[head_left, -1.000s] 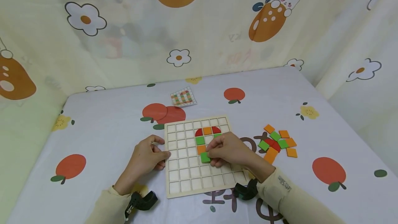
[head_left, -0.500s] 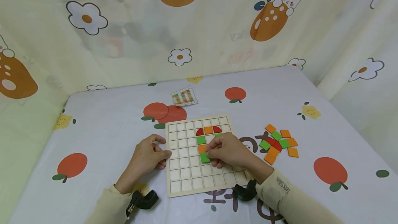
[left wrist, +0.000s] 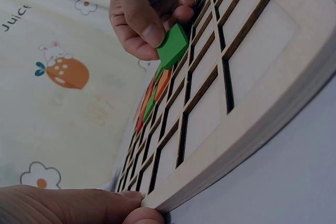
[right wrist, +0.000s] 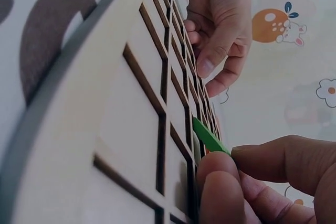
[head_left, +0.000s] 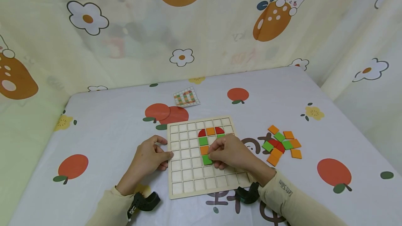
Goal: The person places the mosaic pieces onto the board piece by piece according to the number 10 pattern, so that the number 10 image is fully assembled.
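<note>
A wooden grid board (head_left: 187, 175) lies on the table with square recesses. The left hand (head_left: 147, 158) holds its left edge, thumb at the rim. Over the middle of the board, the right hand (head_left: 230, 152) pinches a green square tile (head_left: 207, 160) between thumb and fingers. In the left wrist view, that green tile (left wrist: 173, 46) stands tilted, its lower corner close to the grid lines. Just above it in the same column are an orange tile (head_left: 204, 150), a green tile (head_left: 203, 141) and a red quarter-round tile (head_left: 202, 133). The right hand hides part of the board.
Loose orange, green and red tiles (head_left: 287, 144) lie in a pile right of the board. Behind the board is a small pattern card (head_left: 186, 97) with a coloured grid. A printed cloth covers the table (head_left: 110, 125), and a patterned curtain (head_left: 135, 27) hangs behind it.
The view shifts slightly. The green tile in the right hand lowers a touch and sits nearer under the orange tile. The left hand stays at the board's edge.
</note>
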Motion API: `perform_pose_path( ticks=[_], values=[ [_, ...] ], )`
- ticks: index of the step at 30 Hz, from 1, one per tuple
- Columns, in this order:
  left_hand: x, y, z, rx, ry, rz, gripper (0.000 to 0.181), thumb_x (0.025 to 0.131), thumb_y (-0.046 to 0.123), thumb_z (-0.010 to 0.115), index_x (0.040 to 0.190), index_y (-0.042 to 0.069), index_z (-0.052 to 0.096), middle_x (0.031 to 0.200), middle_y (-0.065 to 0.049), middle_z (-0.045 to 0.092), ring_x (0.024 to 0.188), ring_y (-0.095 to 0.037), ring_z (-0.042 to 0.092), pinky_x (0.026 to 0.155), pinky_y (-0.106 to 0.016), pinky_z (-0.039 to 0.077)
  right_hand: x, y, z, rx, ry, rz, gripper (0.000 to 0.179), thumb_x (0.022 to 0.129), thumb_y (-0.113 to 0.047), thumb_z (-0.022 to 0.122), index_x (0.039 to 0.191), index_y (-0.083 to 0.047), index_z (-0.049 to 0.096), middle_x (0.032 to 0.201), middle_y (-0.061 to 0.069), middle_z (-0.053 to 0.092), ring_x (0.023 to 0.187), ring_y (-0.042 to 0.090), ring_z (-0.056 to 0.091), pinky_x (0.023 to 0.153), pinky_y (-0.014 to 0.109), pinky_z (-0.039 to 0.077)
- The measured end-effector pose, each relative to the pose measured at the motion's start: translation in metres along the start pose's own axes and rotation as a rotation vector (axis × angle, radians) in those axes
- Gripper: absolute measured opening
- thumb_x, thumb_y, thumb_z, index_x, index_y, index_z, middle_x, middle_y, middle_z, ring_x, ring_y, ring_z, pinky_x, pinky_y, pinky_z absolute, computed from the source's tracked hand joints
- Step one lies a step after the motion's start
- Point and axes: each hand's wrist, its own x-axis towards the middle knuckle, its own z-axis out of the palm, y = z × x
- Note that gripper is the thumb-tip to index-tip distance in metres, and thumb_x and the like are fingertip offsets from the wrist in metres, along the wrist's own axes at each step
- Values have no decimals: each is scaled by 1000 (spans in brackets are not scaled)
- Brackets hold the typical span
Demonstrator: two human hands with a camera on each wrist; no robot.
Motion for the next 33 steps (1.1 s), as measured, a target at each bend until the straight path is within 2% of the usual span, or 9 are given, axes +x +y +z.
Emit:
perform_pose_path(
  ticks=[14,20,23,26,29,33],
  values=[
    [2,2,4,-13,-15,5,39,89,3,81,121,-1,60,74,-12,66,51,-16,65,52,-32,60,-4,4,-5,-17,12,-21,6,92,-6,72,93,0,73,70,8,68,58,16,65,59,28,61],
    [0,2,1,2,-9,-24,41,89,6,81,123,0,59,74,-12,66,52,-16,65,53,-31,60,-12,0,-14,-42,30,-57,7,94,-7,71,96,-1,73,73,9,67,60,20,64,59,29,59],
    [-1,1,-1,8,-2,-35,41,89,6,81,124,0,59,74,-12,66,52,-17,65,53,-31,60,-17,-2,-34,-57,86,-53,11,95,-8,71,101,0,73,77,11,68,62,23,63,57,29,57],
    [-2,1,-2,10,-1,-31,41,90,6,81,124,0,59,74,-12,66,52,-17,65,53,-31,60,-21,1,-64,-94,173,-41,16,96,-11,73,105,2,73,82,14,70,64,23,62,55,30,55],
    [-2,1,-1,8,-4,-20,41,89,6,81,124,0,59,74,-12,66,52,-17,65,53,-31,60,-24,9,-96,-166,265,16,22,97,-17,74,111,0,73,91,15,71,70,23,64,58,30,57],
    [-1,2,0,4,-7,-13,41,89,6,81,123,-1,59,74,-12,66,52,-16,65,52,-31,60,-28,19,-130,-299,340,111,29,98,-23,72,117,-1,72,101,15,69,82,26,64,67,30,56]
  ],
)
